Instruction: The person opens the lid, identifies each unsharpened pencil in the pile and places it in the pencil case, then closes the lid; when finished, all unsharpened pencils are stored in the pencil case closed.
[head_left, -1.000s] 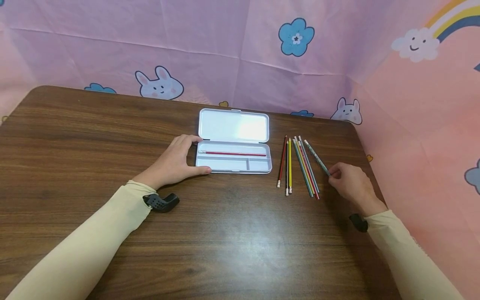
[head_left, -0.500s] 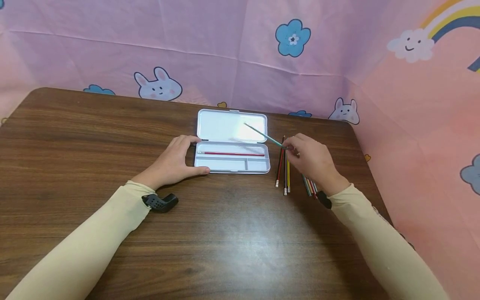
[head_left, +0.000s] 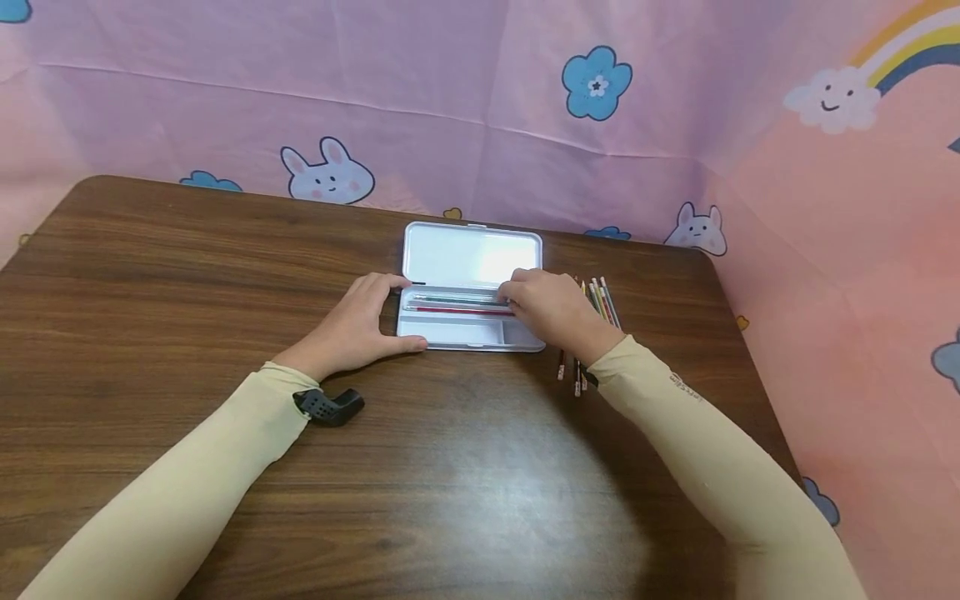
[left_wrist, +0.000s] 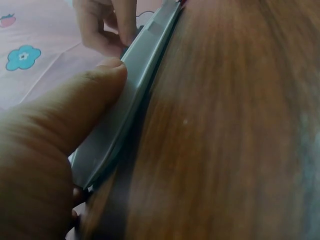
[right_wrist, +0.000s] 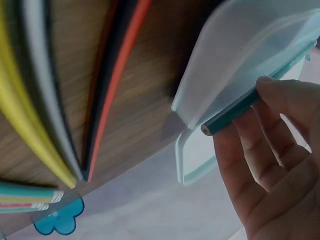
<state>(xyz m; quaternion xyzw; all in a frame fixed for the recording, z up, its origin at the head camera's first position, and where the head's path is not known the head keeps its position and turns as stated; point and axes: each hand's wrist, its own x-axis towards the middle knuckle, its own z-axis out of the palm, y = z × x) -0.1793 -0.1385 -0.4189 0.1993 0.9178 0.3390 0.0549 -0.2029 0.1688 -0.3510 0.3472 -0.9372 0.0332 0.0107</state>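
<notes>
An open white pencil case lies on the table with its lid folded back. At its left end my left hand holds it, thumb on the front edge and fingers at the back corner; the left wrist view shows the thumb pressed on the rim. My right hand pinches a green pencil between thumb and fingers, over the case's right part. In the head view this pencil lies along the long rear compartment, behind a red pencil. The right hand hides its near end.
More pencils lie on the brown table right of the case, partly under the right forearm. Up close, the right wrist view shows a yellow pencil and a black-and-red one. A patterned cloth hangs behind the table.
My right hand has carried the green pencil from the table's right side leftward over the loose pencils and down into the case. The left hand has stayed on the case.
</notes>
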